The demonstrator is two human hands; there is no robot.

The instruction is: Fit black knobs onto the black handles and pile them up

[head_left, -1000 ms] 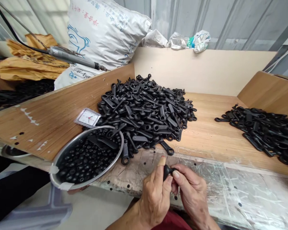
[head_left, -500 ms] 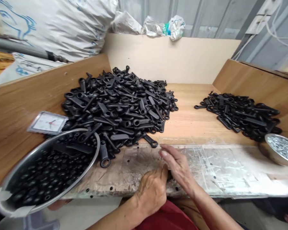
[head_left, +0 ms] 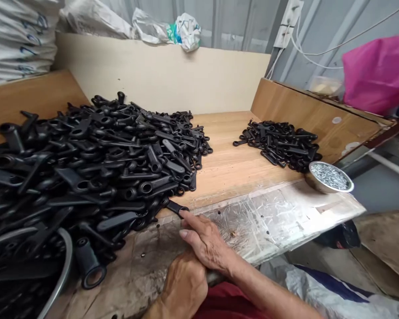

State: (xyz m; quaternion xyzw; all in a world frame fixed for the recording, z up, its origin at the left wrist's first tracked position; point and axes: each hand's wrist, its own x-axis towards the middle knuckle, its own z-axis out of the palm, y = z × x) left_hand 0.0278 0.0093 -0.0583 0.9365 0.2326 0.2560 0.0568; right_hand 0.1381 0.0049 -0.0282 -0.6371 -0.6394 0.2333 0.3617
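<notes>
At the front edge of the bench, my left hand [head_left: 186, 281] is closed in a fist; whatever it holds is hidden. My right hand [head_left: 204, 241] rests its heel against that fist, fingers stretched forward and thumb apart, with no object visible in it. Just beyond the right fingertips lies a black plastic part with a ring end [head_left: 177, 207]. It sits at the near edge of a large heap of similar black ring-ended parts [head_left: 119, 155]. A metal basin [head_left: 66, 257] of black pieces shows partly at lower left.
A smaller heap of black parts [head_left: 279, 141] lies at the right, with a metal bowl [head_left: 347, 182] of small shiny metal pieces in front. Wooden side boards [head_left: 306, 110] and a pale back board [head_left: 186, 79] border the bench. A pink bag [head_left: 375, 75] sits at far right.
The view has swung right and moved closer to the large heap. My right hand has come down against my left fist, and the dark thing glimpsed between them is out of sight.
</notes>
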